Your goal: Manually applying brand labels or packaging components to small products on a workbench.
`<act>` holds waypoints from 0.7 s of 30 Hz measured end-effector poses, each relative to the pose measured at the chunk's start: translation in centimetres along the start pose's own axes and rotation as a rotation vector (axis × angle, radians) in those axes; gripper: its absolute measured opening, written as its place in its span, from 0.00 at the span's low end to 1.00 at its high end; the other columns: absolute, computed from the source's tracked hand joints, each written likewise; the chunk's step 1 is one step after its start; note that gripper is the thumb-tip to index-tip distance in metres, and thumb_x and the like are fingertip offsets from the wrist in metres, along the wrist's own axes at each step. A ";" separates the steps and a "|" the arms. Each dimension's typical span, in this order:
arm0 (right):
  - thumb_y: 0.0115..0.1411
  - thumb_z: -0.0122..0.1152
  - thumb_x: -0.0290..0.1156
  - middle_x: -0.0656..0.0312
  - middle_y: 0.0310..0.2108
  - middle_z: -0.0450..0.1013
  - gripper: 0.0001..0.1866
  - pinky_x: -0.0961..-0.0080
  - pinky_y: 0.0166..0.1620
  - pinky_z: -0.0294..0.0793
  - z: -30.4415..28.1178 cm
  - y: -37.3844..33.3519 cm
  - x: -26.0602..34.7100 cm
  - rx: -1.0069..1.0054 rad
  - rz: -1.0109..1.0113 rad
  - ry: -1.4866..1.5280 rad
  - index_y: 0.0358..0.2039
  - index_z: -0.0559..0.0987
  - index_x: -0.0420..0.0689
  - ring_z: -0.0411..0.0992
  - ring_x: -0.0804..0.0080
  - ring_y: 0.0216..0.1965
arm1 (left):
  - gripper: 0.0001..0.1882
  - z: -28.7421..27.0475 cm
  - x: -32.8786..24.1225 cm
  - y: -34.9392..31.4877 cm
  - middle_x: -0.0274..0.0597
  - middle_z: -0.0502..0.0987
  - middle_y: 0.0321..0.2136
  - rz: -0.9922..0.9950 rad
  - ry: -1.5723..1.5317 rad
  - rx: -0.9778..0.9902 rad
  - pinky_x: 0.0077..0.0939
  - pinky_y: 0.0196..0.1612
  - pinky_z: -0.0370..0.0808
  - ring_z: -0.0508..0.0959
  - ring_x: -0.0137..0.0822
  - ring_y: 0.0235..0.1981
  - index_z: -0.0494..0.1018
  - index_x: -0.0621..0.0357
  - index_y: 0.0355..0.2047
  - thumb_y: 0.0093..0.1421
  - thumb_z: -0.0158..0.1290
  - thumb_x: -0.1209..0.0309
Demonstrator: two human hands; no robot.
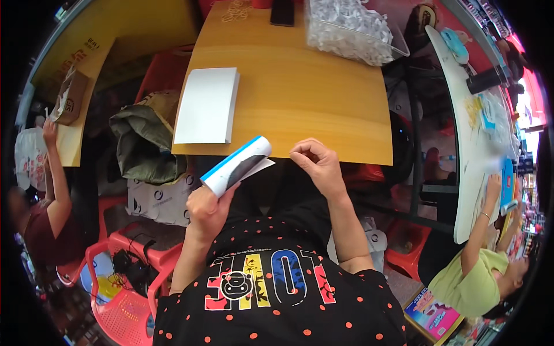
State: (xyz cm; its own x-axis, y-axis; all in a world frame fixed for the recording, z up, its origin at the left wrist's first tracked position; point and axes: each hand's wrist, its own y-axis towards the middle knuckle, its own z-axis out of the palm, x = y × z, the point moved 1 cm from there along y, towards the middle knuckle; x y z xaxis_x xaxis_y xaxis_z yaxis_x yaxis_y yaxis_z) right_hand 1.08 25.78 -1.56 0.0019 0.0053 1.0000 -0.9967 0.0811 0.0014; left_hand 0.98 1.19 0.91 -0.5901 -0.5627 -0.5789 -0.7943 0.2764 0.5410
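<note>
My left hand (206, 207) is closed around the lower end of a curled printed sheet (238, 165), white with a blue edge and a dark printed patch. It tilts up to the right, in front of the table's near edge, and a white flap shows on its underside. To its right, my right hand (321, 166) is raised at the table edge with thumb and fingertips drawn together. Whatever may be between those fingertips is too small to make out. A neat stack of white paper (206, 106) lies on the table, just beyond the curled sheet.
The wooden table (300, 98) carries a clear bin of white strips (355, 34), a black phone (282, 12) and rubber bands (237, 10). A red plastic chair (124, 311) stands at left. People work at side tables, one at left (55, 202), another at right (482, 277).
</note>
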 end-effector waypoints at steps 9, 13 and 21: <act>0.56 0.63 0.28 0.65 0.28 0.73 0.08 0.85 0.34 0.69 0.4 1.1 1.4 0.255 0.174 -0.229 0.32 0.80 0.36 0.69 0.83 0.29 | 0.09 0.2 0.3 0.6 0.45 0.76 0.20 0.149 -0.023 0.083 0.31 0.22 0.71 0.77 0.44 0.19 0.76 0.64 0.29 0.46 0.63 0.80; 0.56 0.64 0.28 0.64 0.28 0.74 0.07 0.83 0.33 0.69 0.8 1.1 0.7 0.315 0.195 -0.139 0.32 0.80 0.37 0.70 0.82 0.28 | 0.10 0.2 1.0 0.2 0.46 0.77 0.21 0.161 -0.031 0.107 0.31 0.23 0.71 0.77 0.44 0.20 0.78 0.64 0.29 0.44 0.64 0.79; 0.58 0.61 0.26 0.69 0.27 0.72 0.07 0.86 0.33 0.69 1.9 1.1 -0.4 0.393 0.229 -0.168 0.34 0.78 0.36 0.68 0.86 0.29 | 0.12 -0.3 1.9 -0.3 0.46 0.77 0.22 0.169 -0.061 0.136 0.31 0.23 0.71 0.78 0.44 0.21 0.78 0.64 0.31 0.43 0.64 0.79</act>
State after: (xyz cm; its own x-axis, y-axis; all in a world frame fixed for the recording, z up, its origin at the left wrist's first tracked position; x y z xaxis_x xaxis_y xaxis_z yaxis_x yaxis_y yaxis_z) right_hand -0.16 24.00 -1.96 -0.2021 -0.1849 0.9617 -0.9252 -0.2861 -0.2495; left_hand 0.14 -0.22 -0.19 -0.7210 -0.4527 -0.5247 -0.6929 0.4675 0.5489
